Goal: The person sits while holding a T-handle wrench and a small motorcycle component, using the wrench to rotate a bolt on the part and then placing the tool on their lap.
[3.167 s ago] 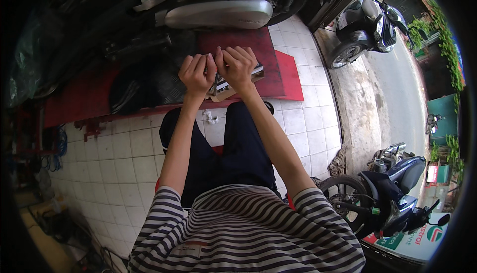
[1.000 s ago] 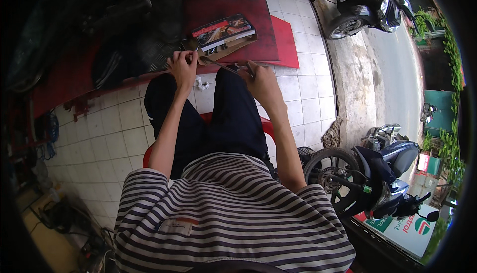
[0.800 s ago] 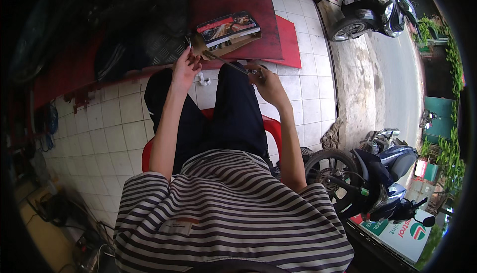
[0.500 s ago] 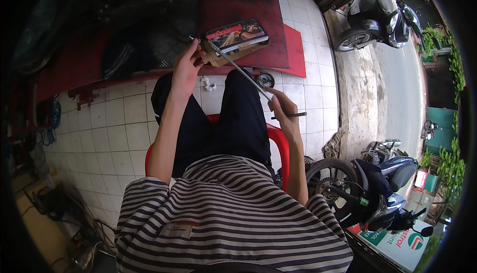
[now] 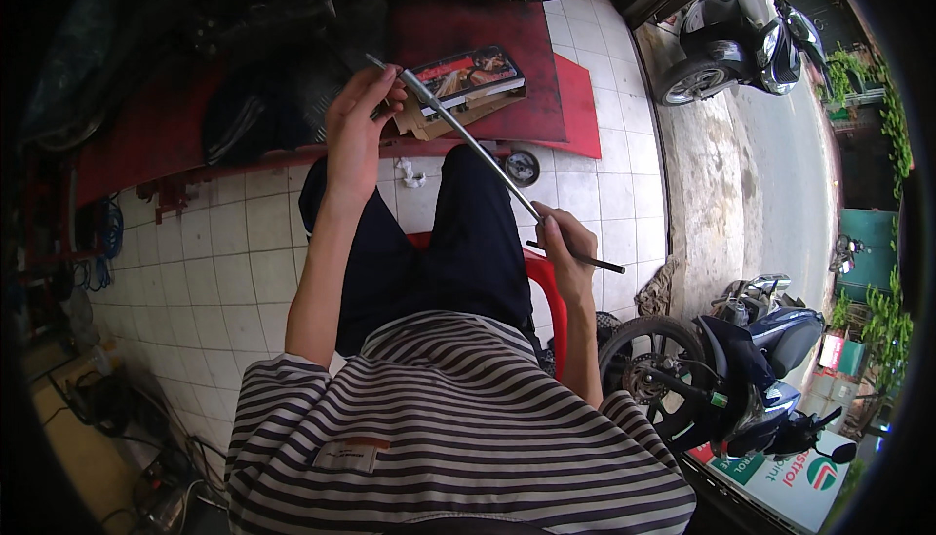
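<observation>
A long silver T-handle wrench (image 5: 480,150) slants across the space above my knees. Its thicker, socket-like part lies at the far left end, with a thin tip beyond it. My left hand (image 5: 363,121) pinches that end between thumb and fingers. At the near right end, my right hand (image 5: 567,248) is closed round the junction of shaft and dark crossbar (image 5: 606,265). One crossbar end sticks out past the right side of the hand, the other past the left. Part of the shaft end is hidden by my right fingers.
Beyond my knees stands a low red platform (image 5: 468,23), bearing a printed box (image 5: 478,72) on brown cardboard. A small round dish (image 5: 523,167) and crumpled white paper (image 5: 409,172) lie on the tiles. Motorcycles (image 5: 746,369) stand to the right.
The wrench has tilted and its crossbar has swung lower on the right. My right hand has moved down a little and right. The left hand still pinches the far end, having shifted slightly.
</observation>
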